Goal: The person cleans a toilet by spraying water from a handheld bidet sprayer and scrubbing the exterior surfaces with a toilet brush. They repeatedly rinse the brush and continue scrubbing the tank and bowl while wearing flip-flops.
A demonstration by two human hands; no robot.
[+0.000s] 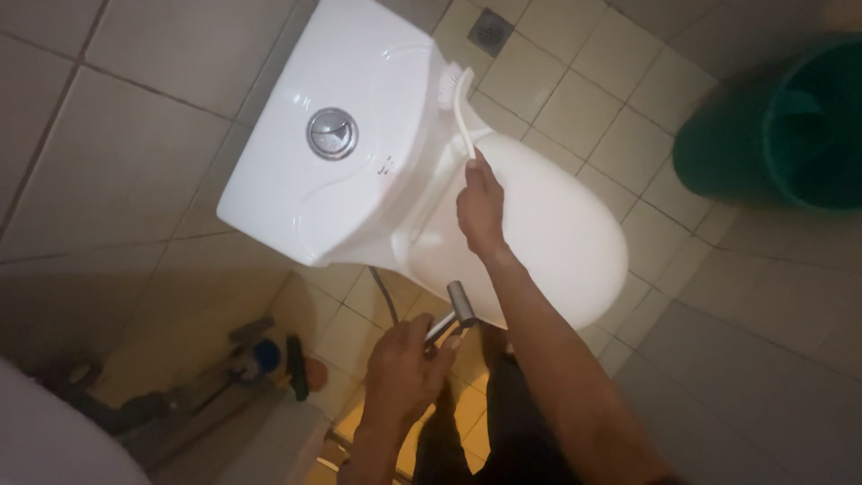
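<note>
A white toilet stands below me, its tank topped by a round chrome flush button, its lid closed. My right hand grips the handle of a white toilet brush, whose bristle head rests against the far side of the tank where it meets the seat. My left hand holds a chrome bidet sprayer, its nozzle pointing up toward the toilet's near side. A thin hose runs from behind the bowl toward it.
A green bucket stands on the tiled floor at the right. A floor drain lies beyond the tank. Dark brushes and a small blue item lie by the wall at the lower left. A white rounded edge shows bottom left.
</note>
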